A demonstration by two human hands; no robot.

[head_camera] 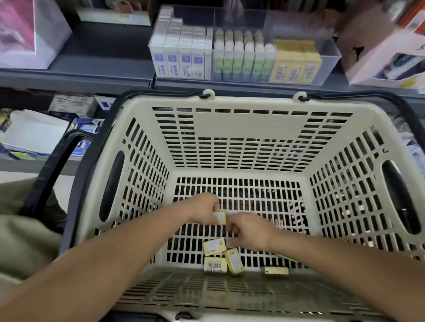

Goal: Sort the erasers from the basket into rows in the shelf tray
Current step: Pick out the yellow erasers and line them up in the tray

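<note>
Head view, looking down into a cream slotted plastic shopping basket with black handles, which stands in front of a grey metal shelf. Both bare forearms reach to the basket floor. The left hand pinches a small yellow boxed eraser with a white label between the thumb and curled fingers, above the middle of the floor. The right hand lies just beside it, knuckles close to the held eraser and fingers curled downward; whether those fingers grip anything cannot be told. Below the hands, three loose yellow erasers lie clustered and touching near the basket's front wall, the uppermost just beside the right fingertips. A fourth yellow eraser lies flat, apart to the right, against the same wall. On the shelf beyond the basket, a clear plastic shelf tray holds upright stock in rows: white-and-blue boxes at left, white-and-green pieces in the middle, and yellow boxes at right. A blurred pink carton stands left of the tray, and olive-green fabric fills the lower left.
</note>
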